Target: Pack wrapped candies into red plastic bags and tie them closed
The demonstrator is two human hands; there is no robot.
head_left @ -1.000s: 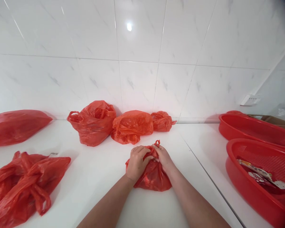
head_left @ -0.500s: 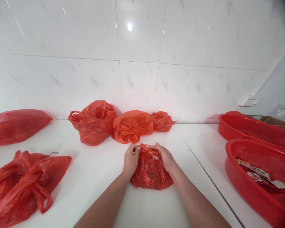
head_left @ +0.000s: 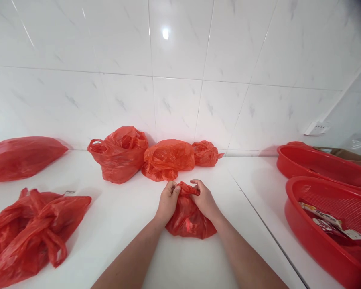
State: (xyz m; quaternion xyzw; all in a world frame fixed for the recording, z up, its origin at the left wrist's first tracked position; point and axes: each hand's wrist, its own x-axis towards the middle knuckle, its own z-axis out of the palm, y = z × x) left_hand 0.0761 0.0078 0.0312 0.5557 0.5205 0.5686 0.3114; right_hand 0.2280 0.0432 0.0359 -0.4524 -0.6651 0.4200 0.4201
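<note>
A small red plastic bag (head_left: 190,220) rests on the white table in front of me, its top gathered and twisted between my hands. My left hand (head_left: 169,200) pinches the upper left part of the gathered plastic between thumb and fingers. On the other side my right hand (head_left: 203,200) grips the twisted top, with its index finger lifted off and bent. Whatever lies inside the bag is hidden, apart from a brighter patch showing through the plastic.
Along the tiled wall sit a red bag with handles (head_left: 120,156), a lighter red bag (head_left: 170,157) and a small knotted bag (head_left: 207,153). More bags (head_left: 27,158) lie left, including a tied one (head_left: 39,233). Red plastic baskets (head_left: 301,200) stand right, the nearer holding packets.
Both hands have shifted from covering the bag's top to holding its two sides. The bag's top has been drawn together into a narrower, twisted roll.
</note>
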